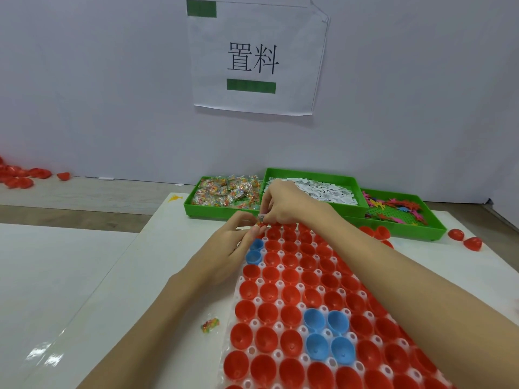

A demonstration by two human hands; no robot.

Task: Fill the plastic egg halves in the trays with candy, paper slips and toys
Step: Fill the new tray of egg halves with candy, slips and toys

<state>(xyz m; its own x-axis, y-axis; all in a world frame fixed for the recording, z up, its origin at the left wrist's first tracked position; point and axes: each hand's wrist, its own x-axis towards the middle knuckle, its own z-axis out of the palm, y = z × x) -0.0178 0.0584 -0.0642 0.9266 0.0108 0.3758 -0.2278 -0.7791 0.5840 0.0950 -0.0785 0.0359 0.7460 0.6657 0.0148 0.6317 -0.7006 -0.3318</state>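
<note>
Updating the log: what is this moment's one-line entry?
left hand, right hand: pinching clear candy packet | over far-row red plastic egg halves | unfilled

Both hands meet just above the far left corner of the clear egg tray (pixel 238 301), near the frame's centre. The left hand (pixel 234 242) and right hand (pixel 283 203) pinch a small candy packet (pixel 261 219) between their fingertips. Red egg halves (pixel 269 290) fill most cups; blue halves (pixel 327 334) sit lower centre. Three green bins (pixel 213 210) line the wall behind.

Red egg halves (pixel 290 294), with a few blue ones (pixel 328 334), sit open-side up in the white tray (pixel 254 322). Behind it, green bins hold candy packets (pixel 224 190), paper slips (pixel 328 193) and colourful toys (pixel 393 207).
</note>
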